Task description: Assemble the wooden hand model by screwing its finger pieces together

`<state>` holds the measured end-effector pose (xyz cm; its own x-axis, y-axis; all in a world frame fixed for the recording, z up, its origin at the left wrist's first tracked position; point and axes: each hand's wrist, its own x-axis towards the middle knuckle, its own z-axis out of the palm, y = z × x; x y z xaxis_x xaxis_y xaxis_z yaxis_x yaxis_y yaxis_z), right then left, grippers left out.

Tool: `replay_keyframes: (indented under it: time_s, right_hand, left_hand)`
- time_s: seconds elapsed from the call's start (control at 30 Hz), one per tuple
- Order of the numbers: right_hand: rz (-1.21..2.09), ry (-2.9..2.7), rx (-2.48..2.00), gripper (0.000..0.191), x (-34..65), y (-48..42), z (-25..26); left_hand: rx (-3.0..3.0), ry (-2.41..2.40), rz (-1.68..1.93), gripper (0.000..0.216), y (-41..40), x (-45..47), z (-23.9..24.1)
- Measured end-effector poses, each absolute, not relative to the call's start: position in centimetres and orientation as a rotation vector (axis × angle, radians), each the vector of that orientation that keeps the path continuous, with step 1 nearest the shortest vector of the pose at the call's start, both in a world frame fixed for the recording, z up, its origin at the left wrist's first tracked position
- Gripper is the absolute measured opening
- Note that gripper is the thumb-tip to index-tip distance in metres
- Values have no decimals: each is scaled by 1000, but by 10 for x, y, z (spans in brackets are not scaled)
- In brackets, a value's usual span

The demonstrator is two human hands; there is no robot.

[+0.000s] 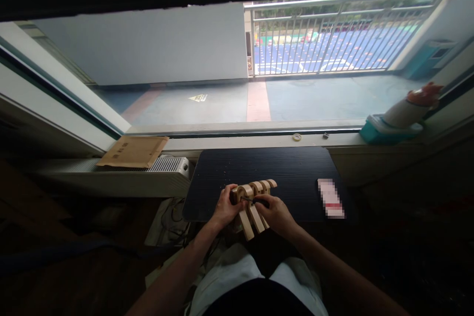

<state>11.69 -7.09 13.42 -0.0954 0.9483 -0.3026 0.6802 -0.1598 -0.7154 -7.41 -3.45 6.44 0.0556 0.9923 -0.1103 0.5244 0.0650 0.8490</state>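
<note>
A pale wooden piece [258, 188] with a row of curved, hook-like arches and several straight legs is held at the near edge of the black table [296, 168]. My left hand [225, 210] is closed around its left end, the thumb low on the front. My right hand [277, 213] grips the dark handle of a thin-shafted screwdriver [261, 202]. The shaft points left, and its tip meets the wood close to my left thumb. The exact shape of the tip is too small to make out.
A pixelated pinkish rectangle [331, 198] lies at the table's right side. Small pale crumbs dot the tabletop's left part. Behind it, the windowsill carries a tape roll [296, 137] and a teal box [388, 131]. A brown envelope [135, 151] rests on the radiator [148, 177] at left.
</note>
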Motion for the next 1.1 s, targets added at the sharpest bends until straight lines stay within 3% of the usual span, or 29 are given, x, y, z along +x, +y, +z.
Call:
replay_keyframes:
  time_s: [0.3,0.43,0.73,1.0,1.1]
  right_hand:
    - [457,-2535,-1602,28,115,-71,157]
    - [538,-2466,-1646,29,117,-69,150]
    - [1142,-1803,-1864,34,120,-64,134]
    - [555,-2445,-1685,27,117,-69,152]
    - [545,-2503,-1670,26,116,-70,153]
  left_hand:
    - [1515,1555,761,56,-32,-74,66]
    - [1486,1556,788,54,-32,-74,67]
    - [1515,1550,820,53,-32,-75,62]
    - [1548,1549,744,56,-32,-74,66]
    - [1544,1558,742,56,-32,-74,65]
